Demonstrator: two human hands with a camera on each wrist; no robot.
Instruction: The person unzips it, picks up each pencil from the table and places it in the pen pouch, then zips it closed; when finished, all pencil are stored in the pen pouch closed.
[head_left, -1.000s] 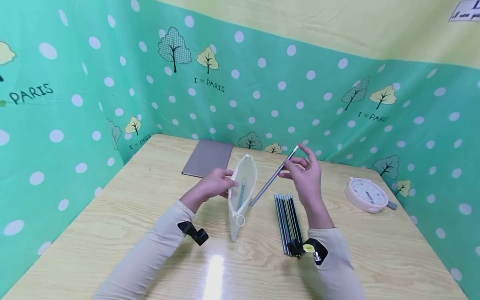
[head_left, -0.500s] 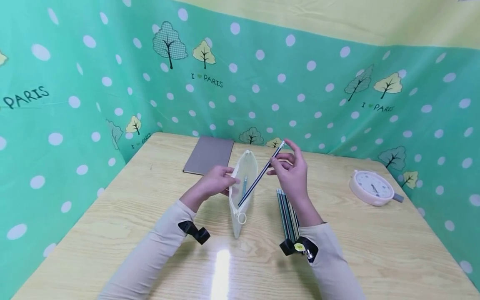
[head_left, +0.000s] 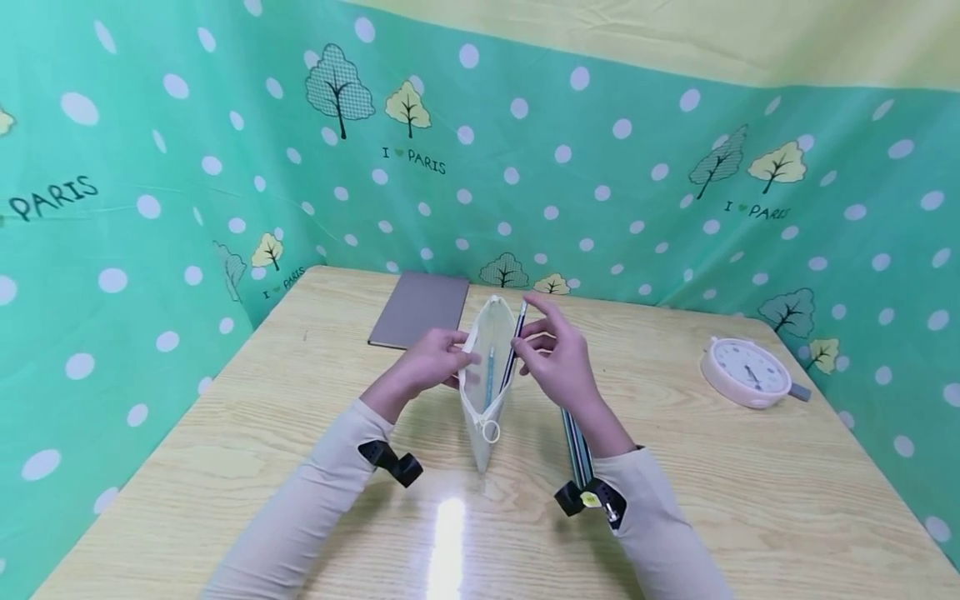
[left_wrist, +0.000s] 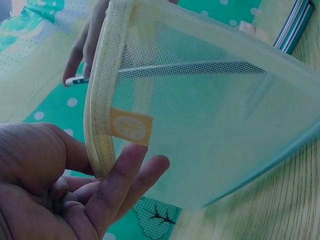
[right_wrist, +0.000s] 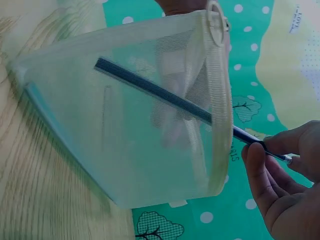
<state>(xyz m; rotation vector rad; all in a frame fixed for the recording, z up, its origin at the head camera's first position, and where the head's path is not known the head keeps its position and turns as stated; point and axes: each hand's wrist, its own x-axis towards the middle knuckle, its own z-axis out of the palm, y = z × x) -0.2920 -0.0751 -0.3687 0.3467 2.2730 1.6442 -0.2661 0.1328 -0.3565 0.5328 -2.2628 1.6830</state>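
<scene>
We've the striped pencil (head_left: 509, 365) mostly inside the mesh pouch (left_wrist: 190, 145), white end out; R hand (head_left: 558, 358) pinches it nr that end, prob. so the lower length can slide in unblocked. L hand (head_left: 431, 364) pinches the zip rim, presumably to keep the mouth wide. We see a blue pencil (head_left: 490, 379) in there too. Can't tell if the pouch's bottom touches the tbl (head_left: 315, 383). Spare pencils (head_left: 577, 450) lie side by side, partly under R wrist, handy for that hand, we'd guess. Notebook (head_left: 423, 312) sits nr the back edge, clock (head_left: 750, 371) nr the R edge, curtain (head_left: 540, 192) just past; we've room btwn R arm & clock, plus L of the pouch.
</scene>
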